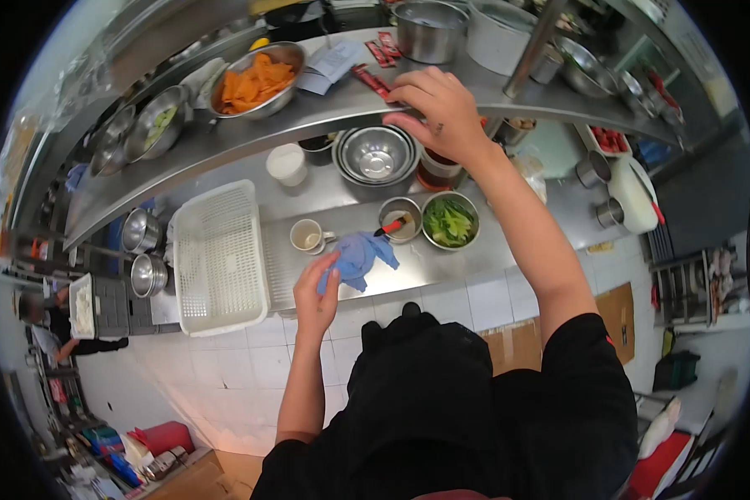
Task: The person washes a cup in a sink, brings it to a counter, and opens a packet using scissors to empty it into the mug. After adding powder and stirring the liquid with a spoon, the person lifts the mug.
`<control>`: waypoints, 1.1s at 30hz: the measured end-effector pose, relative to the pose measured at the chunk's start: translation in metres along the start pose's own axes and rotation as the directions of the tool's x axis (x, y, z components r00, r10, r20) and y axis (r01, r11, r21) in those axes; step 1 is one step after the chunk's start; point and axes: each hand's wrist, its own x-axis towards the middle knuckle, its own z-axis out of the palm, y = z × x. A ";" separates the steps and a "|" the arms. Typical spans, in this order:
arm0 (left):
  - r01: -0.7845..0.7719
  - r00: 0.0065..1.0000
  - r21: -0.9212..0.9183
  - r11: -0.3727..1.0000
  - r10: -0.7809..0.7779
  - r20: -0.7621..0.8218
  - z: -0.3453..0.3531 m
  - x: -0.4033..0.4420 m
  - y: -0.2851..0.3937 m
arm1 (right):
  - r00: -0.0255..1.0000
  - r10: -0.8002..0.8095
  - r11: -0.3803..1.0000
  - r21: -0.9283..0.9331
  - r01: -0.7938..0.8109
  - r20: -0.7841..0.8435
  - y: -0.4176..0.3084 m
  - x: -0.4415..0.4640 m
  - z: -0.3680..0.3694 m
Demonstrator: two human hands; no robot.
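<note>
My left hand (314, 298) is at the counter's front edge, its thumb and fingers around a corner of a crumpled blue cloth (358, 257). Most of that cloth lies spread on the steel. My right hand (442, 108) is raised to the upper shelf, thumb and fingers apart, with the fingertips beside red sachets (370, 82). Whether they touch the sachets I cannot tell. Behind the cloth are a white mug (307, 237) and a small metal bowl (401, 208) with a red-and-black handled tool (392, 226). A bowl of green leaves (450, 222) is to their right.
A white perforated basket (221, 258) takes up the counter's left part. Nested steel bowls (377, 157) and a white tub (287, 164) stand under the shelf. On the shelf (325, 112) are a bowl of orange slices (258, 81) and a steel pot (430, 32). Another person (54, 321) is far left.
</note>
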 end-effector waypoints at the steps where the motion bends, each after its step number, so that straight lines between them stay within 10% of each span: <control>1: -0.149 0.989 0.069 0.986 0.150 -0.008 0.000 0.016 0.018 | 1.000 -0.024 0.999 0.046 0.024 0.001 0.003 -0.004 0.002; 7: -0.542 0.817 0.436 0.718 0.572 0.075 0.024 0.087 0.149 | 0.995 0.014 0.958 0.286 0.015 -0.099 -0.060 -0.054 -0.040; 9: -0.544 0.809 0.543 0.639 0.572 0.136 0.039 0.088 0.153 | 0.984 0.120 0.885 0.435 -0.165 0.129 -0.081 -0.091 -0.046; 12: -0.111 0.895 0.053 0.992 0.076 0.439 0.084 0.059 0.102 | 0.891 0.341 0.663 0.596 -0.453 0.299 -0.090 -0.146 -0.032; 13: 0.156 0.892 -0.124 0.980 -0.086 0.444 0.108 0.043 0.080 | 0.872 0.355 0.641 0.591 -0.490 0.338 -0.089 -0.167 -0.025; 18: 0.382 0.897 -0.267 0.885 -0.287 0.336 0.200 -0.024 0.037 | 0.618 0.202 0.371 0.524 -0.766 0.760 -0.037 -0.250 -0.042; 22: 0.418 0.908 -0.312 0.853 -0.386 0.161 0.234 -0.048 0.038 | 0.441 0.063 0.861 0.175 -0.477 0.895 0.042 -0.324 -0.064; 25: 0.254 0.960 -0.116 0.960 -0.265 -0.088 0.225 -0.044 0.059 | 0.238 0.064 0.847 0.073 -0.526 0.969 0.074 -0.309 -0.092; 28: 0.352 0.913 -0.226 0.908 -0.386 -0.130 0.216 -0.059 0.042 | 0.181 -0.024 0.674 0.150 -0.723 0.983 0.086 -0.300 -0.090; 33: 0.510 0.725 -0.595 0.621 -0.682 -0.091 0.216 -0.092 0.017 | 0.211 0.003 0.811 0.121 -0.572 0.978 0.048 -0.307 -0.078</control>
